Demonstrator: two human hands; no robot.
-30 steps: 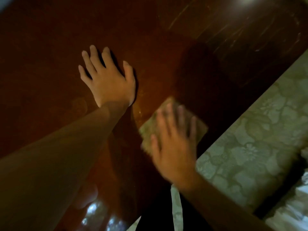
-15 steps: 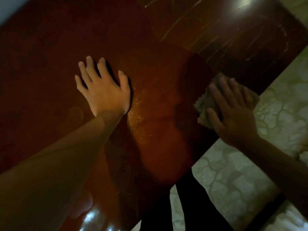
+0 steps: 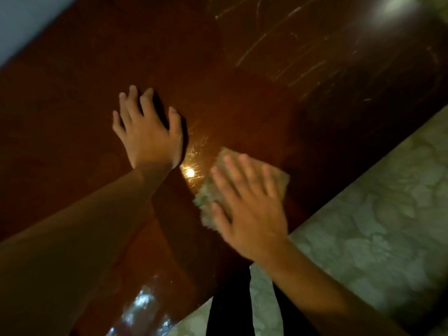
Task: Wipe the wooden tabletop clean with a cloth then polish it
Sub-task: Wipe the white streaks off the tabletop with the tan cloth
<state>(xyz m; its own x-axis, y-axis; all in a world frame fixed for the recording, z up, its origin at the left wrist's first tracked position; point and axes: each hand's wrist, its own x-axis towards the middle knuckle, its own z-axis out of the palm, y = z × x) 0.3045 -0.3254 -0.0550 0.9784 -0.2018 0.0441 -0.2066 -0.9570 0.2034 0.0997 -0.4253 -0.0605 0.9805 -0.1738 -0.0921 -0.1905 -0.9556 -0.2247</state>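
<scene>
The dark, glossy wooden tabletop (image 3: 242, 76) fills most of the head view. My left hand (image 3: 148, 134) lies flat on it with straight, spread fingers, a little left of the middle. My right hand (image 3: 247, 207) presses a pale greenish cloth (image 3: 208, 192) flat onto the wood near the table's right edge, fingers straight and blurred by motion. Most of the cloth is hidden under that hand. A bright light spot reflects off the wood between the two hands, with faint smears around it.
The table's edge runs diagonally from lower left to upper right. Beyond it lies a pale patterned floor (image 3: 378, 226). My dark-clothed legs (image 3: 228, 309) stand at the bottom. Light scratch-like streaks (image 3: 278, 37) mark the far wood. A pale wall (image 3: 21, 20) shows top left.
My right hand has slid the cloth back leftward from the table's right edge toward the left hand. The left hand stays flat in the same spot.
</scene>
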